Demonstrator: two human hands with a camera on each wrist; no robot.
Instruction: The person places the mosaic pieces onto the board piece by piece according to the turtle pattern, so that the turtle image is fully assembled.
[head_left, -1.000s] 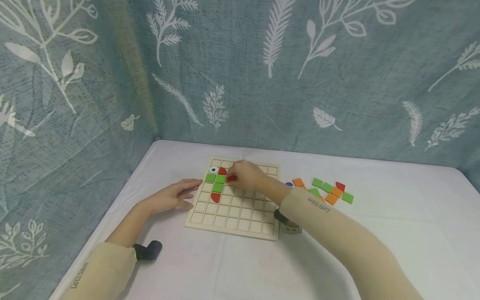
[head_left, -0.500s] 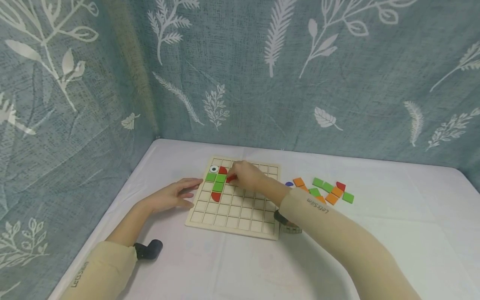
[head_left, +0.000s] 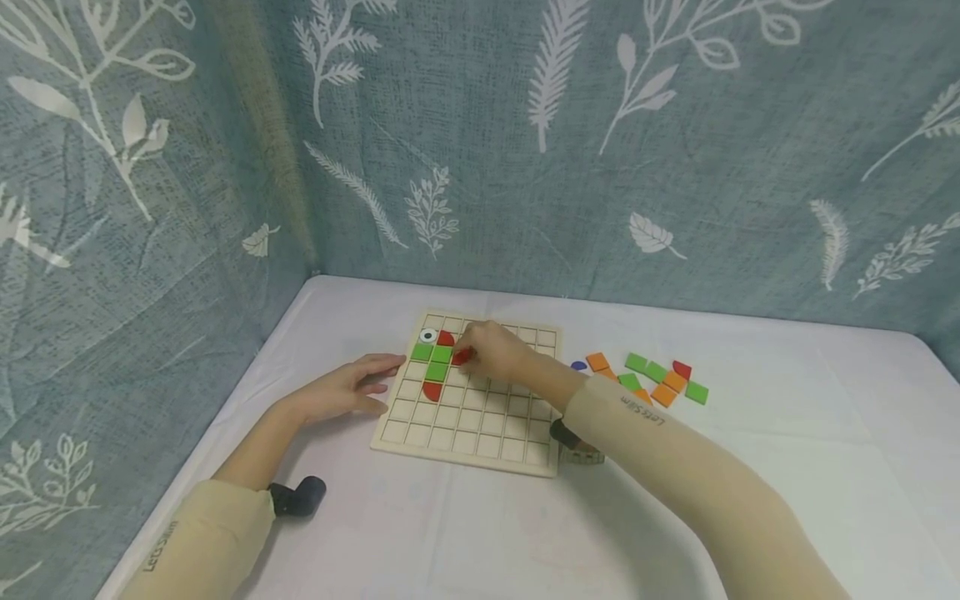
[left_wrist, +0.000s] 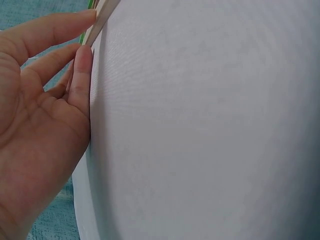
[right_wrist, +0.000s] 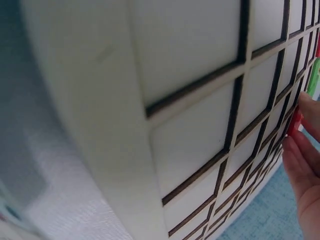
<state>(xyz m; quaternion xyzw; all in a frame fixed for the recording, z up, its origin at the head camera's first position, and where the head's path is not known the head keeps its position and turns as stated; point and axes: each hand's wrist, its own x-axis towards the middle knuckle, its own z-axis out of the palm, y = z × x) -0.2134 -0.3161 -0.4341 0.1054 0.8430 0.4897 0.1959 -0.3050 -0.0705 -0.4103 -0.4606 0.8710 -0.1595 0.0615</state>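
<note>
A wooden grid board (head_left: 465, 446) lies on the white table. Near its far left corner sit a white eye tile (head_left: 428, 336), several green square tiles (head_left: 438, 371) and two red rounded tiles (head_left: 432, 391). My right hand (head_left: 491, 350) pinches another red tile (head_left: 461, 357) between thumb and fingers, just right of the green ones; the right wrist view shows this red tile (right_wrist: 295, 121) at the board's surface. My left hand (head_left: 341, 390) touches the board's left edge with its fingertips, fingers extended. In the left wrist view the fingers (left_wrist: 82, 67) meet the board's edge (left_wrist: 100, 22).
Right of the board lie loose orange tiles (head_left: 663, 395), green tiles (head_left: 697, 392), a red tile (head_left: 682, 369) and a blue piece (head_left: 578, 365). A patterned object (head_left: 587, 456) sits partly hidden under the right forearm. A leaf-print curtain (head_left: 480, 167) borders the table.
The red tile in my right hand has turned slightly and shows more of its face. Both hands stay in nearly the same place.
</note>
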